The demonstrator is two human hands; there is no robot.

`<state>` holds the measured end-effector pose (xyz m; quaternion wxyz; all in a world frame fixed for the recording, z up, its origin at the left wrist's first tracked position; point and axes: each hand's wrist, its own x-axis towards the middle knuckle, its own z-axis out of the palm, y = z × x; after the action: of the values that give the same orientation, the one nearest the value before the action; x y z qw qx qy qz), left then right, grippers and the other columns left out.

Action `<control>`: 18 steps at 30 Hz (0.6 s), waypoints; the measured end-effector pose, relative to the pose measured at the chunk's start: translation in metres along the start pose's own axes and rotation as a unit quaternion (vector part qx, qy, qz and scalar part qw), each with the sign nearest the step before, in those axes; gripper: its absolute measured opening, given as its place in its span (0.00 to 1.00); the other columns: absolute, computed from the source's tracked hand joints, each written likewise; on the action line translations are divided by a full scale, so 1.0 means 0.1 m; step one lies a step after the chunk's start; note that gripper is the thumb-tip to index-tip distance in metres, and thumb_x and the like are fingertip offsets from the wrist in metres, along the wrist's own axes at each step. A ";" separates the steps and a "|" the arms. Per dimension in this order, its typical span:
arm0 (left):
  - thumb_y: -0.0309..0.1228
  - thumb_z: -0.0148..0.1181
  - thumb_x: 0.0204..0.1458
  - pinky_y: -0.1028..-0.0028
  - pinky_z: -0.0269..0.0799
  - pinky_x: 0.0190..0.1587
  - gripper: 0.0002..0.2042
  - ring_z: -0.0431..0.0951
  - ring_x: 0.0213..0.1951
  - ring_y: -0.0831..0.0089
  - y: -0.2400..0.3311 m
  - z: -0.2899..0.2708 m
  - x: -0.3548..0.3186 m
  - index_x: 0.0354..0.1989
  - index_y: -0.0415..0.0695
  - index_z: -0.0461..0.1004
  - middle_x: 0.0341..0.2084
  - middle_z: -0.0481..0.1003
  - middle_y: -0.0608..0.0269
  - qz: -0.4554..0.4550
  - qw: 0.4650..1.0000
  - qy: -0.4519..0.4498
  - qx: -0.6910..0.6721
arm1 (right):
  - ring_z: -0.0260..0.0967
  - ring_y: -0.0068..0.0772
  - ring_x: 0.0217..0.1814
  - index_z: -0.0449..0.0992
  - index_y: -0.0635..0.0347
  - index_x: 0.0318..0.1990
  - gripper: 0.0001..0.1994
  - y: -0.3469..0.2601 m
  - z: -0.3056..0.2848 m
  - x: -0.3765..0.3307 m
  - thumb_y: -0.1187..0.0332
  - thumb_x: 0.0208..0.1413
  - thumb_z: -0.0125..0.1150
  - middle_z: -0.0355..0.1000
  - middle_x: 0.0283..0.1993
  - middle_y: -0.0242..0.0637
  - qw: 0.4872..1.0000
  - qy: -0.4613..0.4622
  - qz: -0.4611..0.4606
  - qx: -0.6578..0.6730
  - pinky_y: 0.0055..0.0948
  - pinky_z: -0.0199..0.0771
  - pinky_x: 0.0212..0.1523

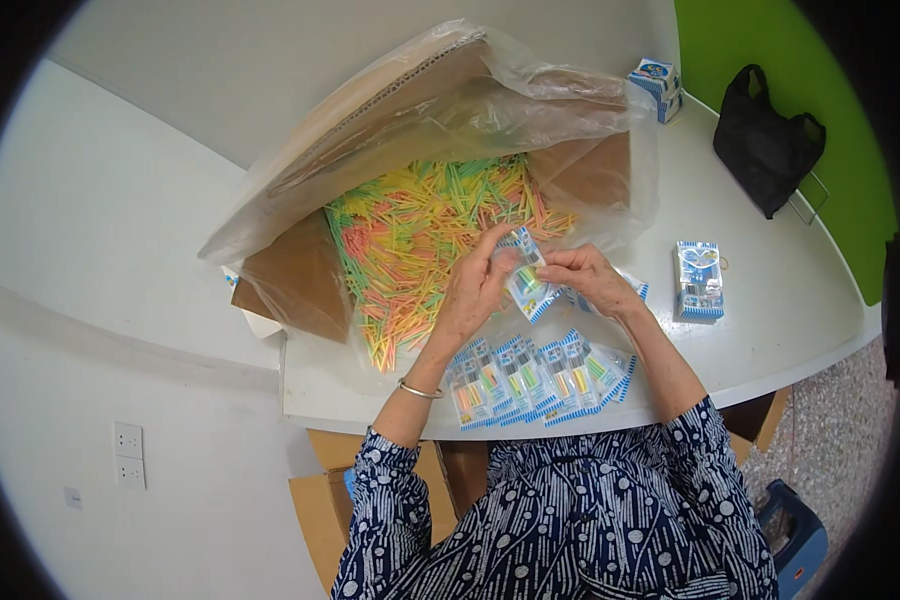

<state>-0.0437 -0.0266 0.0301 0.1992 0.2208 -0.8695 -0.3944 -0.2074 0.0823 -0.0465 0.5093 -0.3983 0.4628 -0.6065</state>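
Both my hands hold a small clear packet (532, 293) with blue-and-white striped ends and some coloured sticks inside. My left hand (473, 288), with a bangle at the wrist, grips its left side, the fingers partly hidden behind it. At the packet's right edge my right hand (592, 279) pinches with thumb and fingers. Just beyond, a large cardboard box (588, 172) lined with clear plastic holds a heap of thin green, yellow, orange and pink sticks (435, 245). Several similar packets (518, 378) lie overlapping in a row at the table's near edge.
Right of my hands, a stack of blue-and-white packets (699, 280) sits on the white table (770, 330). Small blue-and-white boxes (658, 88) and a black bag (767, 145) stand farther back. Opened cardboard (320, 510) lies below the table edge, and a blue plastic object (798, 540) is at lower right.
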 end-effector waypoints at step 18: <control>0.22 0.55 0.54 0.79 0.70 0.43 0.15 0.73 0.41 0.81 -0.25 -0.12 0.04 0.50 0.37 0.65 0.41 0.74 0.63 -0.046 0.971 -0.005 -0.235 | 0.68 0.13 0.31 0.80 0.66 0.38 0.11 -0.20 0.00 -0.08 0.67 0.51 0.65 0.76 0.31 0.29 0.999 -0.014 0.021 -0.032 0.15 0.66 0.33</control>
<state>-0.0352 -0.0507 0.0182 0.2227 0.2051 -0.7425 -0.5975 -0.2107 0.0914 -0.0268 0.5150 -0.4129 0.4833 -0.5751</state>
